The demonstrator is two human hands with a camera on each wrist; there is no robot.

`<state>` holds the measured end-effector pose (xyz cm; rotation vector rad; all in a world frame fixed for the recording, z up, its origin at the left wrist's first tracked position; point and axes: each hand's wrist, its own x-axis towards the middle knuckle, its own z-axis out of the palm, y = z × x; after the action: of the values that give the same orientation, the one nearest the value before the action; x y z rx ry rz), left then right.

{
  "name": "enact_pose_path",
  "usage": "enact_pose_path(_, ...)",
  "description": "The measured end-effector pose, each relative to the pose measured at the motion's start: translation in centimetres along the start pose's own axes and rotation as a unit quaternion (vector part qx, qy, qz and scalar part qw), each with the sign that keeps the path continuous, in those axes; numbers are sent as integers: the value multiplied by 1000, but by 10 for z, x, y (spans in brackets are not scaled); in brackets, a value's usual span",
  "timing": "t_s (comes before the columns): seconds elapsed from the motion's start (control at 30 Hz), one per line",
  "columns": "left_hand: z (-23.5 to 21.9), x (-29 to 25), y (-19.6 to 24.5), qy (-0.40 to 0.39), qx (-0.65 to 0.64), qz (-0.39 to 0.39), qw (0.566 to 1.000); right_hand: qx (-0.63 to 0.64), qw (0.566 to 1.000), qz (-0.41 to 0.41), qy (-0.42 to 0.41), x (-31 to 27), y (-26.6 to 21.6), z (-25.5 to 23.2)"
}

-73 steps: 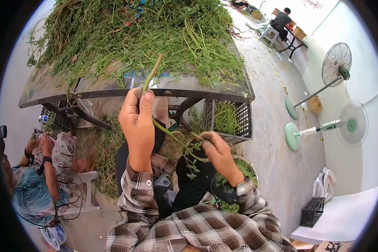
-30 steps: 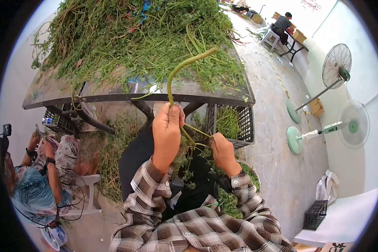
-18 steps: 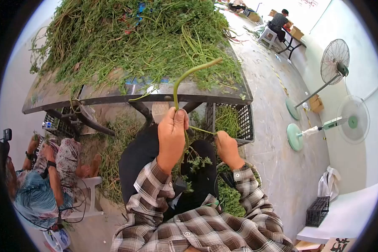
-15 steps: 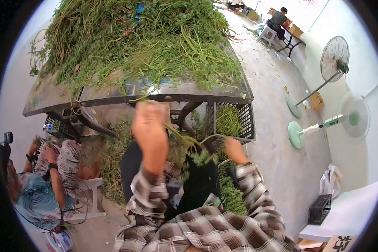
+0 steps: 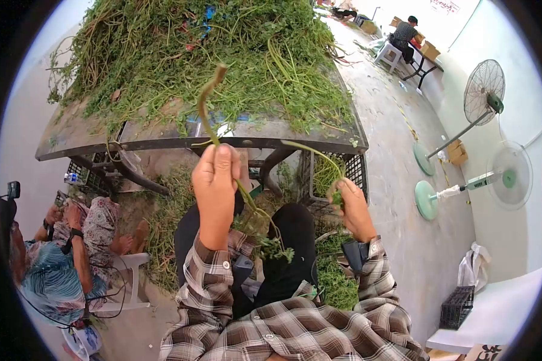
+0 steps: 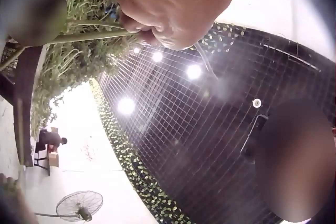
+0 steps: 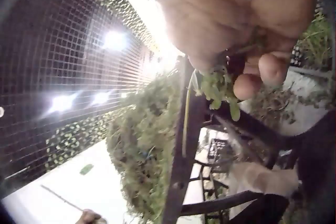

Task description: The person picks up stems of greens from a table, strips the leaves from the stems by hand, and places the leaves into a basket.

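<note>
My left hand (image 5: 215,186) grips a thick green stem (image 5: 205,111) between thumb and fingers, in front of the table edge. Its brownish end curves upward, while a thinner part with a leafy sprig (image 5: 277,248) hangs down over my lap. In the left wrist view the stem (image 6: 94,36) runs out from under the curled fingers. To the right, my right hand (image 5: 356,210) pinches a thin side shoot (image 5: 319,154), apart from the thick stem. Small green leaves (image 7: 216,91) stick out beneath the right fingers in the right wrist view; part of the shoot is hidden in the palm.
A large heap of leafy stems (image 5: 199,72) covers the table (image 5: 156,129) ahead. Below its right side stands a black crate (image 5: 358,174) with green stems. Cut greens (image 5: 337,280) lie by my right leg. A person (image 5: 60,265) sits at left; fans (image 5: 426,201) stand right.
The shoot has come away from the thick stem. My right hand has moved right with it, and my left hand has shifted left with the stem.
</note>
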<state>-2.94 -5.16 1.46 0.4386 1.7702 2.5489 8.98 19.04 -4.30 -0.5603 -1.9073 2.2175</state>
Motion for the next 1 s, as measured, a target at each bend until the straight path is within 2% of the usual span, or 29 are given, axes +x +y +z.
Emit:
enact_pose_path(0.03,2,-1,-2,-1,0,1,1000,-25,998,-26,-48,0,-10,11)
enact_pose_path(0.13,8,-3,-4,-94,28,-79,992,-63,991,-76,-89,2,-26,43)
enact_pose_path(0.23,13,-6,-8,-147,30,-111,982,-81,989,-83,-91,0,-42,74)
enact_pose_path(0.27,13,-6,-12,-164,28,-117,979,-87,984,-114,-106,3,-40,81)
enact_pose_path(0.37,11,-7,-15,-185,52,-133,972,-96,977,-124,-147,5,-38,98)
enact_pose_path(0.4,11,-7,-15,-192,45,-130,972,-128,961,-160,-184,10,-36,99)
enact_pose_path(0.43,11,-8,-13,-190,45,-131,972,-128,961,-159,-185,10,-34,99)
enact_pose_path(0.5,10,-8,-7,-198,49,-110,973,-56,982,-43,-178,9,-36,100)
enact_pose_path(0.53,11,-8,-6,-198,49,-111,973,-56,982,-42,-178,9,-36,100)
enact_pose_path(0.6,11,-8,-5,-182,20,-135,974,85,975,37,-201,10,-36,100)
enact_pose_path(0.7,10,-8,-7,-185,-31,-157,970,84,972,72,-208,5,-38,107)
enact_pose_path(0.73,10,-9,-5,-193,-28,-140,971,84,972,73,-208,8,-34,107)
enact_pose_path(0.77,10,-9,-10,-192,-28,-140,971,-40,967,-97,-231,14,-26,106)
enact_pose_path(0.8,11,-9,-16,-186,20,-96,978,-161,920,-263,-244,17,-25,107)
enact_pose_path(0.83,11,-9,-19,-179,69,-51,980,-160,920,-262,-244,19,-27,104)
enact_pose_path(0.87,8,-10,-18,-179,165,-54,969,-293,875,-311,-229,20,-31,98)
enact_pose_path(0.9,8,-11,-19,-180,165,-55,968,-420,810,-353,-208,19,-34,95)
enact_pose_path(0.93,9,-10,-21,-181,212,-39,960,-420,811,-352,-207,18,-33,94)
enact_pose_path(1.0,13,-11,-18,-182,281,-31,942,-659,644,-316,-228,16,-29,93)
